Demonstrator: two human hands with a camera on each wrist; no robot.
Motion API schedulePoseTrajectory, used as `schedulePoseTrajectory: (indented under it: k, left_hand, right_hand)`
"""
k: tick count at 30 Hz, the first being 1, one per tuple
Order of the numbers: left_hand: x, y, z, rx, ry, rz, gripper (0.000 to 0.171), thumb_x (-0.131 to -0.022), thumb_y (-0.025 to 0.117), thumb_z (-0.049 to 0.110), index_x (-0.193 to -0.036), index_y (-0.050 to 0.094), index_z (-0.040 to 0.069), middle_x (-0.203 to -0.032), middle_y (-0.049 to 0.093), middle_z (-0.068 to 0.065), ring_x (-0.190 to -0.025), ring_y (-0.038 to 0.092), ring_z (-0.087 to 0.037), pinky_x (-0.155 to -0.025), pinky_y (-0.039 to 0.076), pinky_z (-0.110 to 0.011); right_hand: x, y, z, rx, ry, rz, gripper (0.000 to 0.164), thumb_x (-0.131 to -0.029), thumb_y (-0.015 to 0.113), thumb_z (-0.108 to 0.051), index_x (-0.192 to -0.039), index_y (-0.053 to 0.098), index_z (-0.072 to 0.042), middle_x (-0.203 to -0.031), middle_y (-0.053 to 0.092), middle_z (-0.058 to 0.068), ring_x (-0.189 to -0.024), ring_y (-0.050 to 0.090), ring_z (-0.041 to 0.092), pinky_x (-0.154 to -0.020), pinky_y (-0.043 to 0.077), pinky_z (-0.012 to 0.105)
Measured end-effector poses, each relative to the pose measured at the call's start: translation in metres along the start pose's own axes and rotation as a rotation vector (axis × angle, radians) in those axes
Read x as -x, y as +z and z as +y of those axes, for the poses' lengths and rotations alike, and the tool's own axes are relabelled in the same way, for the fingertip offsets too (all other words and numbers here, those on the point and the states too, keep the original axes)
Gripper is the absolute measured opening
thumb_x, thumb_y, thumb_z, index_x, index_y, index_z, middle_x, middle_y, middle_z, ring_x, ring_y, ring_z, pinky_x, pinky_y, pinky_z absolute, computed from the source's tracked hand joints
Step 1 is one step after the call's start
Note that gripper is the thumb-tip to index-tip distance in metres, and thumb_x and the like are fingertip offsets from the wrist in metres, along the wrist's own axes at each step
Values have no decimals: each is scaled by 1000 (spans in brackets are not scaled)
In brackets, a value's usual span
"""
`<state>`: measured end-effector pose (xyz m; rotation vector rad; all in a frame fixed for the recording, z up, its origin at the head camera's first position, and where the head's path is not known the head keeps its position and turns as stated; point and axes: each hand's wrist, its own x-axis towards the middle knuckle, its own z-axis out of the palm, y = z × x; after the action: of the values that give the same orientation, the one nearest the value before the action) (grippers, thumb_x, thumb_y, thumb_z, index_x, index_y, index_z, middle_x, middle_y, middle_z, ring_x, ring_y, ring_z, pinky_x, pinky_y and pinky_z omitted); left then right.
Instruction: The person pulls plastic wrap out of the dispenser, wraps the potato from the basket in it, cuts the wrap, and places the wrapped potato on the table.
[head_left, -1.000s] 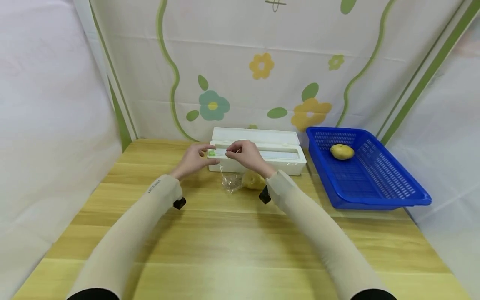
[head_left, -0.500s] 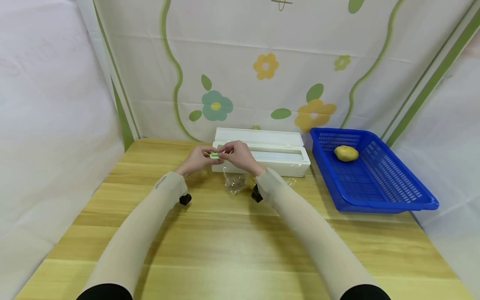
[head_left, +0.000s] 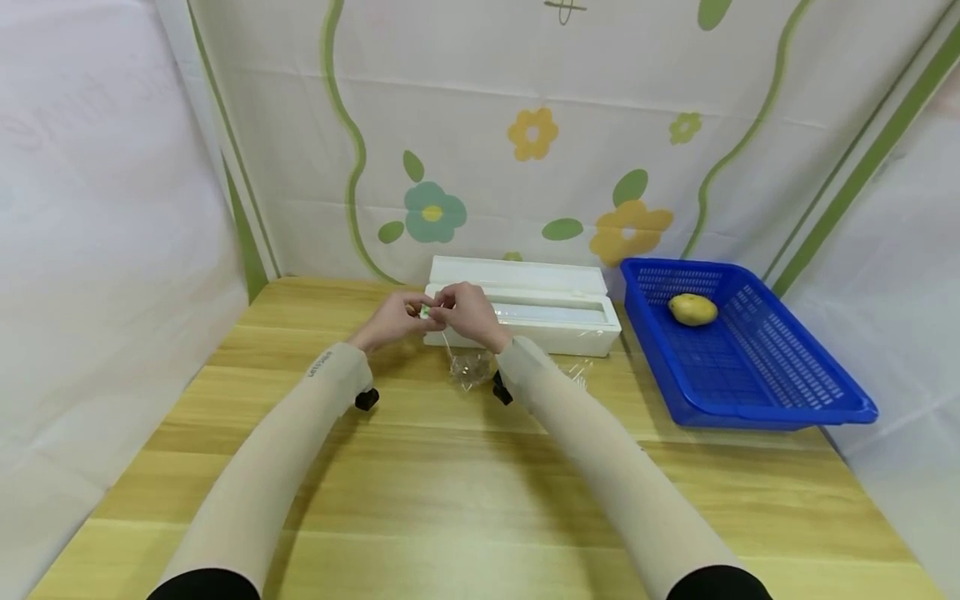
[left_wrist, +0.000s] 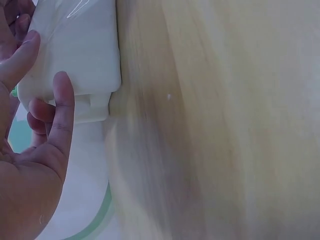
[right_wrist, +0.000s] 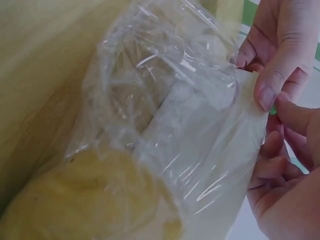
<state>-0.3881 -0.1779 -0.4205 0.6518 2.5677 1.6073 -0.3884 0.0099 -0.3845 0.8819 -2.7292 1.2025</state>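
A long white plastic-wrap dispenser box point(head_left: 558, 337) lies at the back of the table, its lid raised. At its left end, my left hand point(head_left: 392, 322) and my right hand point(head_left: 472, 315) meet, thumbs and fingertips pinching around a small green slide cutter point(head_left: 425, 312). The right wrist view shows the cutter point(right_wrist: 273, 110) mostly covered by thumbs. Clear plastic wrap point(right_wrist: 195, 65) runs over the box front and around a potato point(right_wrist: 90, 200). That potato is hidden behind my right wrist in the head view. Film point(head_left: 471, 368) trails onto the table.
A blue plastic basket point(head_left: 750, 408) stands to the right, with one potato point(head_left: 692, 309) in it. Behind the box hangs a white curtain point(head_left: 465, 100) with printed flowers. The wooden table point(head_left: 420, 500) extends toward me.
My right hand has moved left along the box to my left hand. Fingers of both hands have closed around the green cutter. The head view has shifted slightly.
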Motion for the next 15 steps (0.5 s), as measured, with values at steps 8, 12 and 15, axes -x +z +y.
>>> schedulePoseTrajectory:
  k: [8, 12, 15]
  left_hand:
    - [-2, 3, 4, -5, 1, -20, 28, -86, 80, 23, -111, 72, 14, -76, 48, -16, -76, 62, -39, -73, 55, -51]
    - [-1, 3, 8, -32, -27, -31, 26, -86, 79, 24, -109, 71, 15, -71, 46, -13, -78, 66, -39, -71, 54, -53]
    - [0, 3, 9, -34, -46, -36, 26, -85, 80, 24, -109, 71, 15, -69, 44, -12, -77, 68, -38, -71, 54, -53]
  right_hand:
    - [-1, -3, 0, 31, 18, 12, 12, -94, 69, -13, -88, 75, -4, -74, 68, 1, -55, 57, 16, -51, 43, 26]
    - [-1, -6, -1, 74, 41, -33, 12, -95, 67, -11, -92, 75, -3, -72, 67, 1, -50, 49, 13, -47, 39, 25]
    - [-2, -7, -2, 126, 31, -65, 11, -95, 65, -9, -92, 75, -3, -74, 67, 1, -50, 47, 11, -48, 39, 23]
